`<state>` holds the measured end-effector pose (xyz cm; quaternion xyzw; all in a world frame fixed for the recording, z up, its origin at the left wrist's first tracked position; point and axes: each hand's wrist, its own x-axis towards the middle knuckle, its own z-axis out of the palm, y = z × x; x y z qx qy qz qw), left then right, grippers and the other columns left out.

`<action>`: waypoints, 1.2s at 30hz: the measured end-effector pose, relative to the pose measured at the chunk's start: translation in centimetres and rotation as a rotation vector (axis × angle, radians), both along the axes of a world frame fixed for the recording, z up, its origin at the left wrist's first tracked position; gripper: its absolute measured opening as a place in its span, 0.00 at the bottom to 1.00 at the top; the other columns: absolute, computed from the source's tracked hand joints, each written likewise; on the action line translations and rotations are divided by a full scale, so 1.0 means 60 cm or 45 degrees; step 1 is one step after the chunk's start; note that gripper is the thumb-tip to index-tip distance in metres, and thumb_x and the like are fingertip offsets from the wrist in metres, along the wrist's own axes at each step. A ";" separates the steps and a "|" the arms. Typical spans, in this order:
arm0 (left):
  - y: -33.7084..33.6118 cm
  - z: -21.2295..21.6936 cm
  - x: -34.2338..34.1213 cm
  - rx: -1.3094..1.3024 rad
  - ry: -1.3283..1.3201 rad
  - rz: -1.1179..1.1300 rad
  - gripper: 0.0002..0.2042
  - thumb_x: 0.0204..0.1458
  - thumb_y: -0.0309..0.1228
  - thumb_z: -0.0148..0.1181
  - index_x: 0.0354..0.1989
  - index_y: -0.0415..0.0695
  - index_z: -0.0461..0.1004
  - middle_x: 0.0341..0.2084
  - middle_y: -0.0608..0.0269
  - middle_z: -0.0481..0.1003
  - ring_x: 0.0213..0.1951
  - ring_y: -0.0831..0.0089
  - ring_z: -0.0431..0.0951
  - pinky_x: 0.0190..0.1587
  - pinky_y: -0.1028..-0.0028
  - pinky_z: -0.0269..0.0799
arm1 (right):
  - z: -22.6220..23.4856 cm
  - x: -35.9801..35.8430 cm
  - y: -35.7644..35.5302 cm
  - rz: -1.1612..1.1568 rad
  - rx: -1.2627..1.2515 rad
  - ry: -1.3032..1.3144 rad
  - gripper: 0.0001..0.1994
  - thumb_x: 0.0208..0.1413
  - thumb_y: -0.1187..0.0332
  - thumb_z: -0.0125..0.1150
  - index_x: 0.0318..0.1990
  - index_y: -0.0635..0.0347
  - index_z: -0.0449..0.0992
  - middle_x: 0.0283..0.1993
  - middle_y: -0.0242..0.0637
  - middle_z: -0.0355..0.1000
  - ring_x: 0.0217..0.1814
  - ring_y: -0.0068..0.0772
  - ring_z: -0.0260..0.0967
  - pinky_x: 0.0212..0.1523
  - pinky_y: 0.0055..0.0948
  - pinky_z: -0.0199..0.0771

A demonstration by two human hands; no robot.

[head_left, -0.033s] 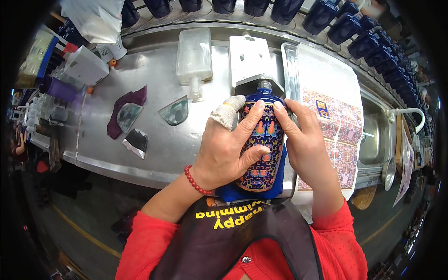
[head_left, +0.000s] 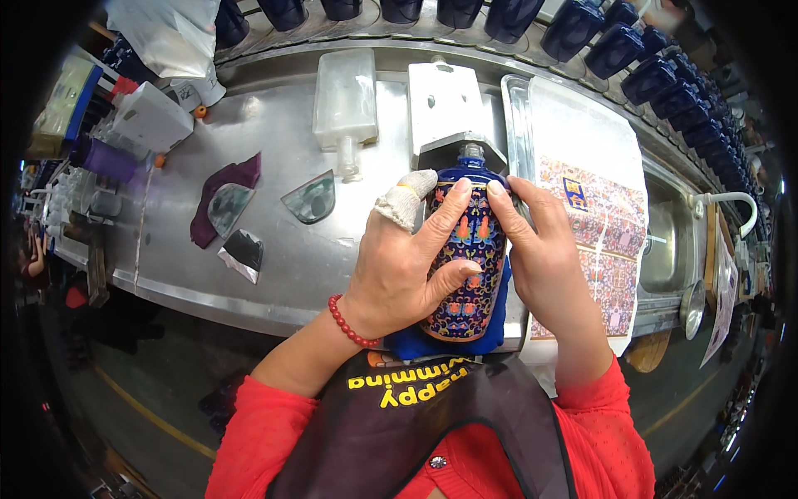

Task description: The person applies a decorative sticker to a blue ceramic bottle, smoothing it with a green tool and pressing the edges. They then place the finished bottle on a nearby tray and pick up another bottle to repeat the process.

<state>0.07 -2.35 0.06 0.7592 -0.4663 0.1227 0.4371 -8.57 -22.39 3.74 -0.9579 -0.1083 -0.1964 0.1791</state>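
Note:
A dark blue bottle (head_left: 472, 249) with a colourful flower pattern lies on a blue pad (head_left: 416, 343) at the near edge of the steel bench (head_left: 274, 274), neck pointing away from me. My left hand (head_left: 399, 266) grips its left side, thumb across the pattern; the index finger wears a white cloth cover and the wrist a red bead bracelet. My right hand (head_left: 544, 249) holds the right side, its fingertips pressed on the bottle's shoulder.
A sheet of patterned decals (head_left: 594, 224) lies in a tray at the right, beside a sink (head_left: 665, 241) with a white tap. Behind are a clear glass bottle (head_left: 345, 104), a white block (head_left: 445, 100) and a row of dark blue bottles (head_left: 582, 29). At left lie a purple cloth (head_left: 237, 179) and curved scrapers (head_left: 309, 198).

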 end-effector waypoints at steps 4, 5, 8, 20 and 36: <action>0.002 -0.003 0.000 0.032 0.022 0.008 0.36 0.60 0.56 0.56 0.67 0.38 0.68 0.56 0.35 0.69 0.55 0.41 0.70 0.60 0.52 0.65 | -0.004 -0.005 0.000 -0.016 0.036 -0.007 0.33 0.47 0.85 0.57 0.65 0.58 0.73 0.59 0.58 0.67 0.58 0.59 0.68 0.58 0.49 0.71; 0.004 -0.005 0.000 0.041 0.032 0.009 0.36 0.60 0.57 0.56 0.67 0.39 0.68 0.56 0.35 0.69 0.55 0.41 0.70 0.60 0.52 0.64 | -0.005 -0.007 0.000 -0.022 0.052 -0.007 0.33 0.47 0.85 0.57 0.65 0.58 0.72 0.59 0.58 0.67 0.58 0.59 0.68 0.58 0.49 0.71; 0.010 -0.011 -0.004 -0.045 0.094 -0.008 0.35 0.61 0.57 0.56 0.68 0.41 0.69 0.59 0.35 0.69 0.57 0.41 0.70 0.62 0.53 0.63 | -0.009 -0.019 0.002 -0.024 0.054 0.032 0.33 0.49 0.84 0.58 0.67 0.52 0.73 0.62 0.59 0.66 0.60 0.59 0.68 0.60 0.48 0.71; 0.015 -0.016 -0.024 0.074 0.002 0.043 0.36 0.62 0.58 0.54 0.68 0.38 0.68 0.62 0.37 0.67 0.60 0.44 0.68 0.64 0.53 0.59 | -0.010 -0.033 0.007 -0.012 0.029 0.058 0.31 0.52 0.81 0.57 0.66 0.49 0.73 0.65 0.61 0.63 0.62 0.60 0.66 0.62 0.48 0.69; 0.018 -0.029 -0.040 0.009 0.089 0.013 0.38 0.64 0.59 0.48 0.71 0.38 0.63 0.65 0.39 0.65 0.64 0.44 0.65 0.67 0.52 0.55 | -0.008 -0.062 0.026 -0.026 0.031 0.116 0.30 0.53 0.79 0.59 0.66 0.48 0.74 0.69 0.63 0.59 0.62 0.60 0.66 0.61 0.47 0.69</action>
